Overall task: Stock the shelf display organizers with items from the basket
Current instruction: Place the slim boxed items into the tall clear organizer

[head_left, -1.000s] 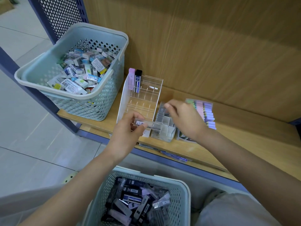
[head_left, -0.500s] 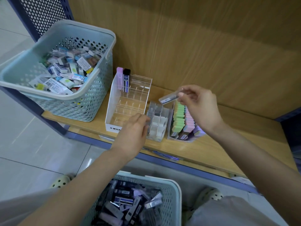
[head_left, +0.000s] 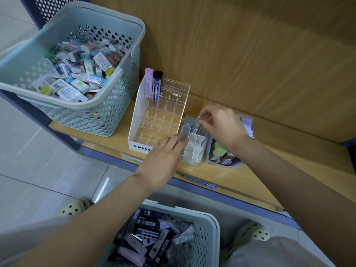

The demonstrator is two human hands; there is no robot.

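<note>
The fingers of my right hand (head_left: pixel 221 126) pinch a clear case (head_left: pixel 196 125) over the small organizer (head_left: pixel 194 149); those of my left hand (head_left: pixel 163 158) rest straight against it. Beside it stands the MONO organizer (head_left: pixel 138 120), its black case (head_left: pixel 158 81) marked HB.

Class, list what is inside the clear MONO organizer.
In the organizer, a pink case and a black case stand in back-left slots; clear dividers elsewhere. The left hand covers its front-right corner.

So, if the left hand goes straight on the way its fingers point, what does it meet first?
Most likely the small clear divided organizer, at its left column of clear cases. Fingertips of the left hand lie right at that side; actual contact is unclear.
</note>
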